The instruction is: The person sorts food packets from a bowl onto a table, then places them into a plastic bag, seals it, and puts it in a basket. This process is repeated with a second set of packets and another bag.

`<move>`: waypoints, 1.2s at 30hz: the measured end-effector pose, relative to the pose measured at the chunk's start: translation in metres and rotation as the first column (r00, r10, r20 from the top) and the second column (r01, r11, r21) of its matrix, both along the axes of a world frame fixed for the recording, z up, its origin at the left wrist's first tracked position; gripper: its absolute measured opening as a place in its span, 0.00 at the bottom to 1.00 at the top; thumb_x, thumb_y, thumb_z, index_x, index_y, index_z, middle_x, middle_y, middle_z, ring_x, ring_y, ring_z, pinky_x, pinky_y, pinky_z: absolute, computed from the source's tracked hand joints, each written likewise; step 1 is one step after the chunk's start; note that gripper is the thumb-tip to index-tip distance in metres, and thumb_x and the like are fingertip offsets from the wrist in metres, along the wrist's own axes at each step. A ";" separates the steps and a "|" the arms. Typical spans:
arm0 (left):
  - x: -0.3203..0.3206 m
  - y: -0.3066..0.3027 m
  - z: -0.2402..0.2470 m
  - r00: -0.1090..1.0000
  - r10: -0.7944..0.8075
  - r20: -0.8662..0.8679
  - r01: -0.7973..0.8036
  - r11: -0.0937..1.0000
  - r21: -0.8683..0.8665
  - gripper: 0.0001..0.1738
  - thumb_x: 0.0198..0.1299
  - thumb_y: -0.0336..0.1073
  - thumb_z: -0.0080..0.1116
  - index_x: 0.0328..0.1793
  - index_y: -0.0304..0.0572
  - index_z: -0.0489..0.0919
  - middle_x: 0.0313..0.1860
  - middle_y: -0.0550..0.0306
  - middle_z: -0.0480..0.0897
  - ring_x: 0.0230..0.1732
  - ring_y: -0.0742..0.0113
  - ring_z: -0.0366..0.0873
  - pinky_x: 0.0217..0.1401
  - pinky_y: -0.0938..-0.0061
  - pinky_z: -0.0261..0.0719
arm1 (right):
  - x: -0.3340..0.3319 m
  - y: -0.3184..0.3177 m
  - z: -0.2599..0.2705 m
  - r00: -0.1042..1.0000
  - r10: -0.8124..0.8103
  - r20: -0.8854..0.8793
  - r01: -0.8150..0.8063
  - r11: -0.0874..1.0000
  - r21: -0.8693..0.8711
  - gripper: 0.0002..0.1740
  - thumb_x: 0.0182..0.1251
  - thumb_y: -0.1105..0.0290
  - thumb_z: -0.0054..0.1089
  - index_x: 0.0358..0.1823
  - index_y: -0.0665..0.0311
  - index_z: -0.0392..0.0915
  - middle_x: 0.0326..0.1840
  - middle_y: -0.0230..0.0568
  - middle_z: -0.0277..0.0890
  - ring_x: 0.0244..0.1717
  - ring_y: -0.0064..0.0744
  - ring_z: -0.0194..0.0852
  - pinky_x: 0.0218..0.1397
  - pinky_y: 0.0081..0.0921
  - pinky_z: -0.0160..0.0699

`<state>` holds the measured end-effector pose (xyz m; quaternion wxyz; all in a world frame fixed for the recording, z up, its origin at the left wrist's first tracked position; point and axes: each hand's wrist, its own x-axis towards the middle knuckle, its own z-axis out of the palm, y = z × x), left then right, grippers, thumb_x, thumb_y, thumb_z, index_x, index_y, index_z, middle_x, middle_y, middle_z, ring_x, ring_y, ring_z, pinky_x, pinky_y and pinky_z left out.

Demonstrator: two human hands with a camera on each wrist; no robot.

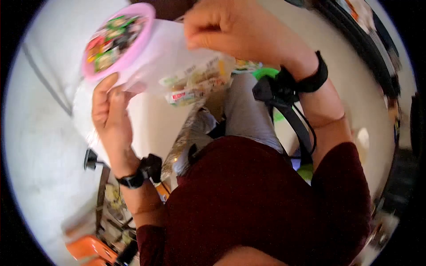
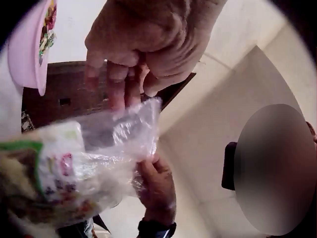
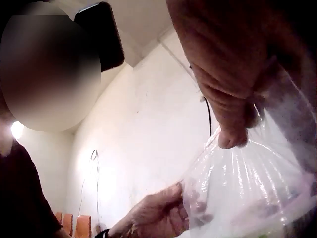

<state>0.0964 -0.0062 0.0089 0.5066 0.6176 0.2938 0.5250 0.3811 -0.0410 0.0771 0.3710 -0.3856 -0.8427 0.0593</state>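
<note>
A clear plastic bag (image 1: pixel 153 66) with printed packets (image 1: pixel 195 84) in its lower part is stretched between both hands. My right hand (image 1: pixel 239 33), fingers curled, pinches the gathered plastic; the right wrist view shows the bag (image 3: pixel 237 183) creased below this hand (image 3: pixel 228 69). At the bag's other side my left hand (image 1: pixel 113 115) holds the edge between thumb and fingers. In the left wrist view, the left hand (image 2: pixel 153 44) is above the bag (image 2: pixel 119 134) and the right hand (image 2: pixel 158 191) grips its far side.
A pink basin (image 1: pixel 148 26) of small colourful wrapped packets stands on a white surface (image 1: pixel 151 115), beyond the left hand. A green object (image 1: pixel 266 73) shows beside the person's legs. Orange seats (image 1: pixel 91 248) are at the lower left.
</note>
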 end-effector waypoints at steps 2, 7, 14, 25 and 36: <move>0.003 0.003 -0.013 0.980 -0.122 -0.158 0.130 0.991 0.038 0.22 0.70 0.36 0.52 0.66 0.33 0.70 0.49 0.41 0.83 0.54 0.53 0.81 0.67 0.59 0.72 | 0.033 -0.033 0.016 0.997 -0.065 -0.050 0.062 0.996 -0.064 0.08 0.63 0.69 0.59 0.31 0.68 0.76 0.24 0.46 0.73 0.24 0.36 0.70 0.29 0.32 0.67; -0.007 0.014 -0.081 0.752 -0.078 -0.654 0.122 0.992 0.021 0.24 0.67 0.30 0.55 0.68 0.35 0.71 0.65 0.50 0.76 0.67 0.61 0.72 0.71 0.66 0.66 | 0.101 -0.087 0.015 0.871 -0.486 0.070 0.477 0.803 -0.358 0.06 0.65 0.72 0.58 0.34 0.66 0.79 0.25 0.44 0.77 0.25 0.33 0.71 0.32 0.28 0.70; -0.009 -0.007 -0.147 0.317 0.124 -0.940 0.174 0.967 0.186 0.38 0.55 0.32 0.65 0.74 0.38 0.65 0.75 0.37 0.63 0.76 0.42 0.57 0.77 0.59 0.56 | 0.222 -0.111 -0.119 0.756 -0.653 0.032 0.621 0.701 -0.352 0.11 0.63 0.64 0.60 0.35 0.67 0.77 0.23 0.49 0.74 0.23 0.44 0.72 0.31 0.37 0.71; 0.010 -0.031 -0.169 0.128 0.387 -0.913 0.207 0.890 0.406 0.40 0.57 0.43 0.58 0.76 0.39 0.61 0.79 0.38 0.55 0.80 0.41 0.48 0.77 0.42 0.44 | 0.323 -0.111 -0.274 0.448 -0.892 -0.059 0.750 0.411 -0.518 0.10 0.65 0.65 0.60 0.35 0.66 0.77 0.25 0.42 0.76 0.27 0.34 0.75 0.32 0.32 0.74; 0.020 -0.034 -0.161 0.165 0.400 -0.902 0.246 0.868 0.430 0.36 0.65 0.47 0.51 0.75 0.35 0.61 0.77 0.34 0.56 0.78 0.37 0.51 0.77 0.46 0.48 | 0.314 -0.091 -0.345 0.162 -0.906 -0.392 0.318 0.424 -0.848 0.14 0.71 0.61 0.57 0.34 0.65 0.75 0.23 0.30 0.72 0.22 0.20 0.70 0.24 0.22 0.71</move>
